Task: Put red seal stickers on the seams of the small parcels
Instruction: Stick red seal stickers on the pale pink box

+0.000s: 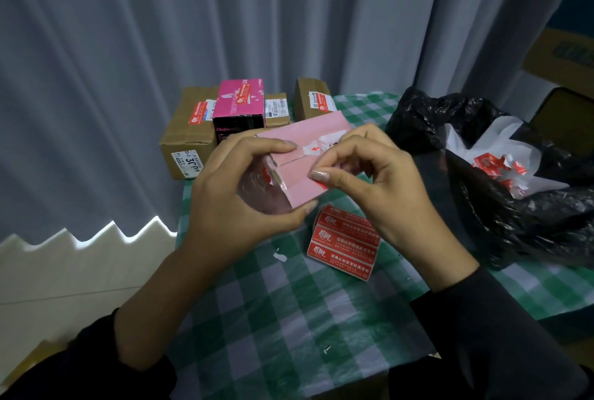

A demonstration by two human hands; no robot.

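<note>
Head view: 2 hands, both on 1 pink parcel [295, 178] held up over the table, clear of it. Left hand [244, 194] grips the parcel's left end, fingers on top, thumb under. Right hand [376, 181] pinches the right end, thumb on the near edge, fingers curled over the seam by a torn red-white sticker scrap [313, 148]; cannot tell if they hold the scrap.

Parcel is a flat glossy box with a taped seam across the top.

1 sticker sheet [345, 242] lies flat just below the hands, with at least 3 red rectangular labels showing.

4 boxes stand at the back edge: large brown carton [184, 133], magenta box [239, 101] with a black front, small brown box [275, 109], and brown box [313, 97] on the right. Red seals show on 3 of them, not on the small one.

1 crinkly black plastic bag [514, 223] sits open on the right, with white backing paper [491, 142] and red scraps [491, 163] inside.

Surface is a green-white check tablecloth [289, 319]. Grey pleated curtain [128, 46] hangs behind, pale tiled floor [64, 271] on the left.
</note>
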